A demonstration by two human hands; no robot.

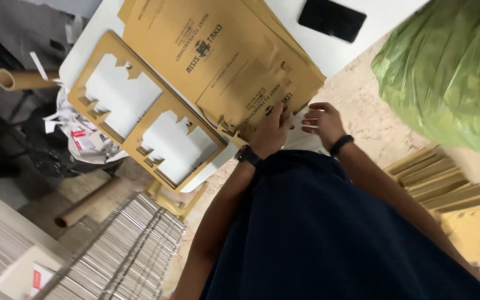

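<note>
Left hand (272, 130) is pressing flat on the die-cut brown cardboard sheets (218, 55) lying on the white desk (329, 53); right hand (322, 122) is hovering just beside, fingers loosely curled, gripping nothing.

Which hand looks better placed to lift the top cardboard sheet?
Probably the left hand: it lies on the near edge of the cardboard sheet, while the right hand sits beside the stack's corner, fingers curled, apparently just off the sheet.

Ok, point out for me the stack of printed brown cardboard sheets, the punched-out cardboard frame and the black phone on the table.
stack of printed cardboard sheets (218, 50), head view, on the flat top sheet.
punched-out cardboard frame (151, 108), head view, on the bar between its two openings.
black phone (332, 19), head view, middle of its dark face.
</note>
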